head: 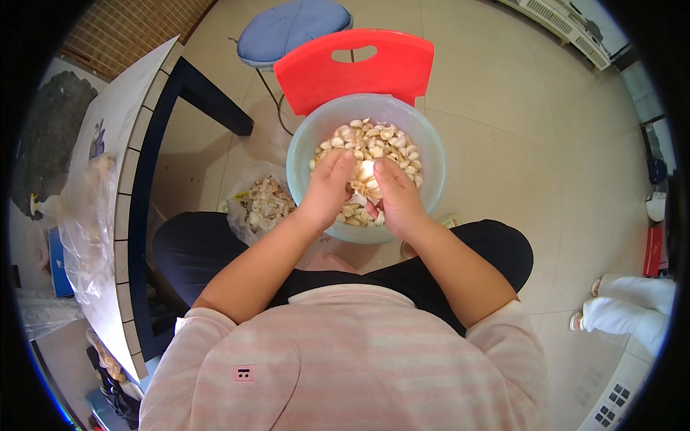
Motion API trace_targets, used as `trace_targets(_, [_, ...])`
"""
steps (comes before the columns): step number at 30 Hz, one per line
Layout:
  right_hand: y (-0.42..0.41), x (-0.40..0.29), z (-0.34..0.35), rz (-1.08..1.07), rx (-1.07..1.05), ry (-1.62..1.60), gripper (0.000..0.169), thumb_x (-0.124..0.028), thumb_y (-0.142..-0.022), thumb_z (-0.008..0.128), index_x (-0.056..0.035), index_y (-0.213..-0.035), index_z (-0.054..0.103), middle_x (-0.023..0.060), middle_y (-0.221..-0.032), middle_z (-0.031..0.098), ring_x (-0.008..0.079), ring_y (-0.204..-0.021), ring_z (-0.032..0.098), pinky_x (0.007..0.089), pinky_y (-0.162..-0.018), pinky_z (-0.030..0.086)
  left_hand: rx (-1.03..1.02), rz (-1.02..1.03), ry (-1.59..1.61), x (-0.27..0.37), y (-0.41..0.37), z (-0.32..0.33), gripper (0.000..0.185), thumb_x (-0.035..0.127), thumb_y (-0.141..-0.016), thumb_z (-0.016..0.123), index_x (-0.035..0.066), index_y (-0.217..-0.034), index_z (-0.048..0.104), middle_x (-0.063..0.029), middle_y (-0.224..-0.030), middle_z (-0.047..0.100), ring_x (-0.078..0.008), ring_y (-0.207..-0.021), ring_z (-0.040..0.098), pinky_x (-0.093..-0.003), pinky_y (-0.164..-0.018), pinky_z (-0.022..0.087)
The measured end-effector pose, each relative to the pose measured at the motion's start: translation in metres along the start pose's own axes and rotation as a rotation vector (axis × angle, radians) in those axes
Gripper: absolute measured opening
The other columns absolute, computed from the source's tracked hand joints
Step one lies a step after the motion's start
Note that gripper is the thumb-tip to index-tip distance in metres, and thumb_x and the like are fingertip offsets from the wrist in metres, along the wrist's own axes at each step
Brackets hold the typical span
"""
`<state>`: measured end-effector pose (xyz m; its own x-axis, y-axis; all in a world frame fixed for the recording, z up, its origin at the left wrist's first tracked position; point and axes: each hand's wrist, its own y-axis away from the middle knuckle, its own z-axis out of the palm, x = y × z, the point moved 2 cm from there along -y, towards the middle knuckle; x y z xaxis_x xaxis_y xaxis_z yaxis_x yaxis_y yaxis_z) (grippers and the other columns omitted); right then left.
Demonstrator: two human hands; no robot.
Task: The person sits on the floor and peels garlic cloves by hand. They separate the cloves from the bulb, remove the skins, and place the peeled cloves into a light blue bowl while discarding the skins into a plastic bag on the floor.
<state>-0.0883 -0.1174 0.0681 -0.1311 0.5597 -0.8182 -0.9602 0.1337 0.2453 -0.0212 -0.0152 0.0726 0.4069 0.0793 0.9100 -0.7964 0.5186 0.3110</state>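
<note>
Between my two hands is a partly opened garlic bulb, its cloves and torn papery skin showing. My left hand grips its left side, thumb on top. On the right side my right hand holds it, with the thumb along a clove and the fingers curled underneath, mostly hidden. Both hands are over a pale blue plastic basin. Many loose, unpeeled garlic cloves cover the bottom of the basin.
A clear plastic bag of garlic skins lies left of the basin. Behind stand a red plastic chair and a blue cushioned stool. A dark-framed table borders the left. Another person's legs show at far right.
</note>
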Motion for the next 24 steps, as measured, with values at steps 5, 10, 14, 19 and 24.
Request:
trace_targets(5, [-0.006,-0.002,-0.008,0.042,0.116,-0.066,0.030,-0.039,-0.089,0.041,-0.0109,-0.098,0.048,0.0003,-0.074,0.052,0.0070,-0.052,0.043,0.0189,-0.041,0.032,-0.045,-0.042,0.210,-0.008,-0.010,-0.017,0.010,0.019,-0.089,0.047,0.009,-0.091,0.045,-0.0014,-0.078,0.051,-0.0072,-0.061,0.045,-0.0204,-0.055,0.037])
trace_targets(10, [-0.010,-0.003,-0.020,0.142,0.172,-0.164,0.030,-0.042,-0.088,0.043,-0.0133,-0.095,0.048,-0.0011,-0.073,0.051,0.0071,-0.051,0.041,0.0191,-0.040,0.029,0.055,0.051,0.034,-0.007,-0.013,-0.018,0.012,0.016,-0.088,0.049,0.007,-0.094,0.044,-0.0040,-0.079,0.052,-0.0063,-0.061,0.044,-0.0202,-0.053,0.036])
trace_targets(14, [-0.009,-0.005,-0.017,0.171,0.137,-0.190,0.025,-0.036,-0.087,0.044,-0.0115,-0.092,0.047,-0.0001,-0.072,0.050,0.0078,-0.049,0.040,0.0202,-0.039,0.028,-0.022,0.052,0.016,-0.007,-0.012,-0.019,0.013,0.017,-0.089,0.047,0.006,-0.096,0.043,-0.0046,-0.078,0.053,-0.0071,-0.060,0.046,-0.0197,-0.054,0.038])
trace_targets(19, [-0.008,-0.005,-0.014,0.117,0.156,-0.014,0.024,-0.030,-0.084,0.050,-0.0081,-0.092,0.046,0.0016,-0.071,0.048,0.0079,-0.048,0.041,0.0204,-0.039,0.028,-0.086,-0.057,0.093,0.000,-0.009,-0.022,0.016,0.016,-0.090,0.043,0.005,-0.101,0.042,-0.0064,-0.080,0.055,-0.0095,-0.064,0.050,-0.0197,-0.056,0.040])
trace_targets(24, [-0.009,-0.005,-0.015,0.081,0.193,-0.001,0.026,-0.030,-0.082,0.052,-0.0067,-0.092,0.046,0.0015,-0.071,0.048,0.0076,-0.049,0.041,0.0202,-0.040,0.029,0.009,-0.104,0.221,-0.002,-0.015,-0.018,0.026,0.012,-0.090,0.041,0.000,-0.112,0.037,-0.0135,-0.096,0.055,-0.0165,-0.082,0.057,-0.0244,-0.069,0.049])
